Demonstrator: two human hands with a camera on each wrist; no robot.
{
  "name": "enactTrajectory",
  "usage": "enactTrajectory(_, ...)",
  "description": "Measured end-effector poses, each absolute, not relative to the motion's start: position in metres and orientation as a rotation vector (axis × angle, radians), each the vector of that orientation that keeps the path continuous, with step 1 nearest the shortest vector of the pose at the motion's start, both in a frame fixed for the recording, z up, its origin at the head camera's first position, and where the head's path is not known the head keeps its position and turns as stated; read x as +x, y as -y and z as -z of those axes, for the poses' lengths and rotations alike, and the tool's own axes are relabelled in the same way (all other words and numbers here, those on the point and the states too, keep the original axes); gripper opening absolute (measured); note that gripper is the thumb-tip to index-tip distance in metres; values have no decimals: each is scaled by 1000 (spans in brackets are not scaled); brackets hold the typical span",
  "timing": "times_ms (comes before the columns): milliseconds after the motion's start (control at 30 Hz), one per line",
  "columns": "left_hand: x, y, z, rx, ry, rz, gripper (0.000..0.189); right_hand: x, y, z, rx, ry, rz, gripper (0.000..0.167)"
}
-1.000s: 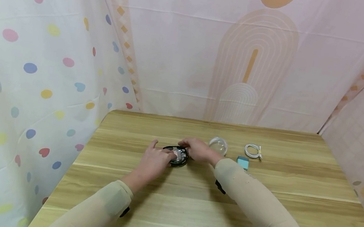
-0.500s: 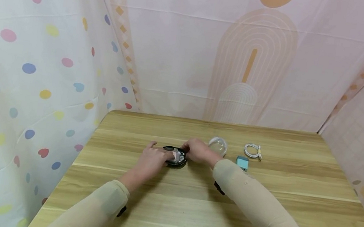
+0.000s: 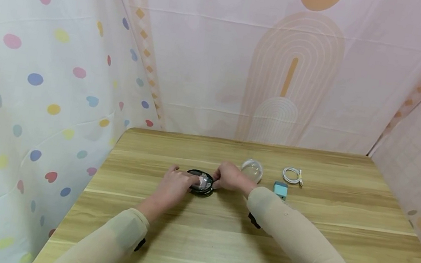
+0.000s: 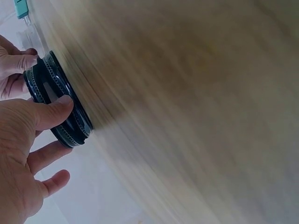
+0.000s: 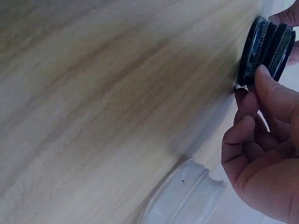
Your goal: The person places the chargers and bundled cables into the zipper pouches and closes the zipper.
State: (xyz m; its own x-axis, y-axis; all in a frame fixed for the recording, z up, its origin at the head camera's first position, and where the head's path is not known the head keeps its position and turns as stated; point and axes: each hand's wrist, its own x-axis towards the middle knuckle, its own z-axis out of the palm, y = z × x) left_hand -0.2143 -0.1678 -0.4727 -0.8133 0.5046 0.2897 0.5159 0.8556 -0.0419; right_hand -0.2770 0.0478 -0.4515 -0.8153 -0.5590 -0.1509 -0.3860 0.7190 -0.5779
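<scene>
A small round zip case (image 3: pixel 204 186) with a clear top and black trim sits on the table, toward the left of the middle. My left hand (image 3: pixel 174 187) holds it from the left, its thumb against the zipped side in the left wrist view. At the opposite edge, my right hand (image 3: pixel 231 177) pinches the case by its zipper side, thumb and forefinger together. The zipper teeth run in two rows along the dark side of the case (image 5: pixel 268 49) in the right wrist view. The zipper pull is hidden behind the right fingertips.
A clear round zip case (image 3: pixel 252 169) lies just behind the right hand. Farther right are a coiled white cable (image 3: pixel 292 175) and a turquoise charger block (image 3: pixel 280 190). The wooden table (image 3: pixel 202 247) ends at patterned curtains at the back and left.
The black-trimmed case and my left hand have shifted slightly left and nearer. My right fingers have moved a little nearer along the case's right edge. The other things stay put.
</scene>
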Motion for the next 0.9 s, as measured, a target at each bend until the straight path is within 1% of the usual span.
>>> enactTrajectory(367,-213,167,472,-759,2738,45,31,-274,-48,456,-784,-2670,677,22)
enactTrajectory(533,-213,168,473,-769,2719,65,33,-270,-44,455,-770,-2689,596,18)
enactTrajectory(733,-211,171,474,-783,2703,100,36,-265,-43,454,-815,-2712,534,4)
enactTrajectory(900,-212,172,476,-793,2703,134,33,-260,-43,455,-844,-2814,486,8)
